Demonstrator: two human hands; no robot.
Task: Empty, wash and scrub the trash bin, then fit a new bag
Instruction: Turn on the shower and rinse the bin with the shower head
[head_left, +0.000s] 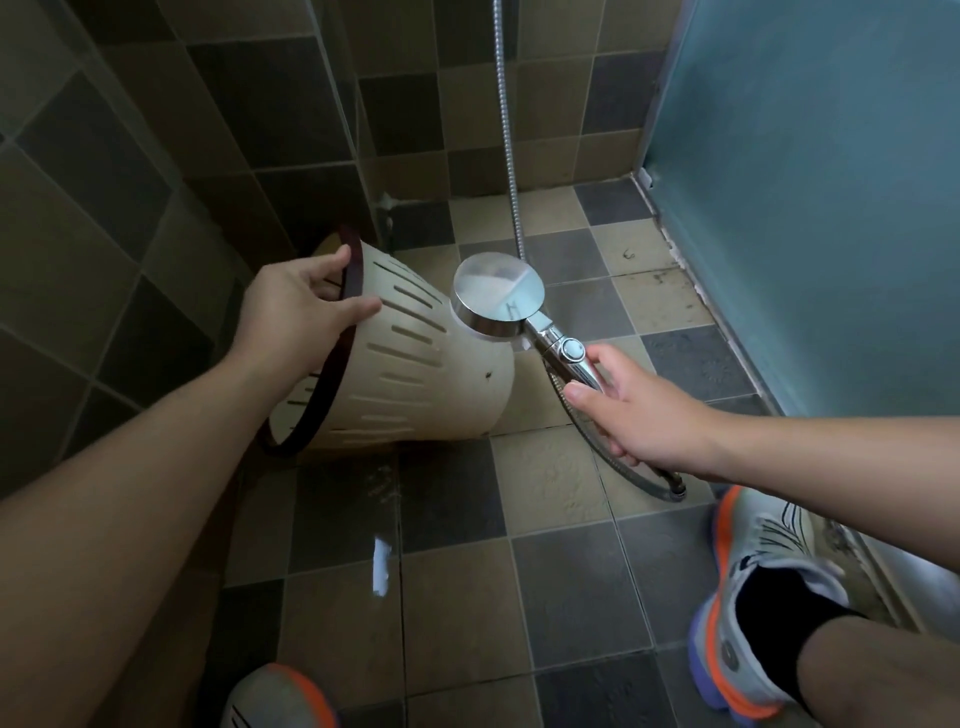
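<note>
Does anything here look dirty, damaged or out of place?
Yes. The cream trash bin has small dark specks on its side near the base. On the floor tiles by the blue wall, dark grime and a curled hair-like strand lie.

The trash bin is lying tipped on the floor near the wall corner, its mouth facing left. The left hand is gripping its rim, and the shower head is sitting just right of its base (handle in the right hand). The hose is hanging behind, and a shoe is standing at the near right.
</note>
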